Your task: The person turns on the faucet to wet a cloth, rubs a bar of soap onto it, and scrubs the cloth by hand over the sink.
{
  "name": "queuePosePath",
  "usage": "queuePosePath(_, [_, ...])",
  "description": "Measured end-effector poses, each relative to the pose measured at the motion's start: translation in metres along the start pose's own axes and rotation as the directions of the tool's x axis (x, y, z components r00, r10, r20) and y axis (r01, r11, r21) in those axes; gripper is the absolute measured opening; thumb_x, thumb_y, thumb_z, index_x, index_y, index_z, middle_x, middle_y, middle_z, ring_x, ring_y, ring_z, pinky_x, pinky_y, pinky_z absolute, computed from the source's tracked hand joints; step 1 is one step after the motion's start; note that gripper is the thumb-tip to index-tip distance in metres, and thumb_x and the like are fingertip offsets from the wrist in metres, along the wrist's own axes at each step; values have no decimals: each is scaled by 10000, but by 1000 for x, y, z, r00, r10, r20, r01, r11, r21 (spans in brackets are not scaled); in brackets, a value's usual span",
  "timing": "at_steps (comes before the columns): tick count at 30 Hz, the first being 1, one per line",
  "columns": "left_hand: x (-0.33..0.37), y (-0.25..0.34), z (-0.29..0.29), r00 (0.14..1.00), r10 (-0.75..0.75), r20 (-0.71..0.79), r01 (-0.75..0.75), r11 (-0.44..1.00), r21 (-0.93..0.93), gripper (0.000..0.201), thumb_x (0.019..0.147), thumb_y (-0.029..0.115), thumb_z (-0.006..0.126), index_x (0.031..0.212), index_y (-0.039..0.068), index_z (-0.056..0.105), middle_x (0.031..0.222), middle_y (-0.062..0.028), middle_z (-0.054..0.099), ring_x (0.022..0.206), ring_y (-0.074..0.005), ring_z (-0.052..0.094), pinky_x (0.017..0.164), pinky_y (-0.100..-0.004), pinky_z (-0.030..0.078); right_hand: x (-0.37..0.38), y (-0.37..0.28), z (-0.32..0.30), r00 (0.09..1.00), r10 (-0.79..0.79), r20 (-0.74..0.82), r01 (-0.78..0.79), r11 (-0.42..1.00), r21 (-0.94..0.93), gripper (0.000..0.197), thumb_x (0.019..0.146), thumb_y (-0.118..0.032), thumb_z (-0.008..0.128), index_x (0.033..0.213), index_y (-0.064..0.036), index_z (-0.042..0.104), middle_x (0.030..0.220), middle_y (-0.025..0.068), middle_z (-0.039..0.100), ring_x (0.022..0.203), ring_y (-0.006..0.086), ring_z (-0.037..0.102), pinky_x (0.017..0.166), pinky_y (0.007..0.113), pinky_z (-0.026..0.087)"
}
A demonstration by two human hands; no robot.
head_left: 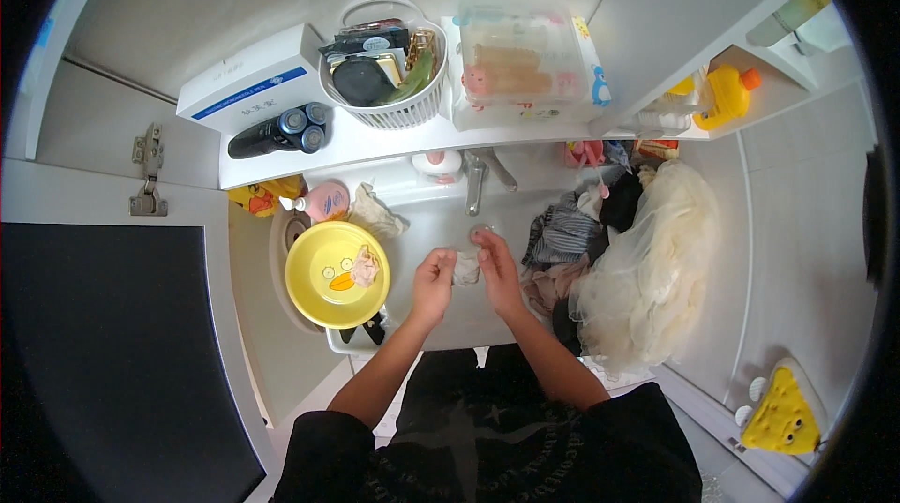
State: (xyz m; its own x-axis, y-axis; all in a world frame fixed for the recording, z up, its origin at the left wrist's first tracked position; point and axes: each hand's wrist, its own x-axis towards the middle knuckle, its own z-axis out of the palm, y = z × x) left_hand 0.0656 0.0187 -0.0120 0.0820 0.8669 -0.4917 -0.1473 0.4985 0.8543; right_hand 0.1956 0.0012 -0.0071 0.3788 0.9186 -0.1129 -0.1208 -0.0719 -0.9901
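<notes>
Above the white sink (403, 208), a small crumpled pale grey cloth (466, 269) is stretched between my hands. My left hand (433, 283) is closed on one side of it, and my right hand (500, 270) grips the other side. What kind of garment it is, I cannot tell. To the left stands a yellow basin (307, 295) with a duck face inside, and a wadded pale pink cloth (365, 267) lies in it. The chrome faucet (474, 186) rises beyond my hands.
Dark and striped clothes (562, 231) and a cream tulle heap (656, 269) are piled right. A pink pump bottle (328, 200) and beige cloth (375, 212) lie behind the basin. The shelf above bears a shaver (277, 133), white basket (403, 114) and clear box (516, 53).
</notes>
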Motion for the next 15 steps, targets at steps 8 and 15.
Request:
queuePosePath(8, [13, 7, -4, 940, 342, 16, -332, 900, 282, 179, 986, 152, 525, 874, 23, 579, 656, 42, 469, 631, -44, 420, 568, -215, 366, 0, 30, 5, 954, 285, 92, -282, 958, -43, 268, 994, -248, 536, 861, -24, 599, 728, -60, 488, 677, 31, 406, 608, 202, 355])
queuePosePath(15, [6, 18, -1, 918, 394, -47, -352, 862, 365, 225, 971, 98, 493, 754, 40, 507, 615, 38, 446, 566, -64, 414, 507, -250, 362, 4, 23, 4, 989, 150, -10, -150, 989, 9, 316, 997, -276, 518, 787, -40, 536, 683, -53, 437, 633, 53, 394, 560, 243, 361])
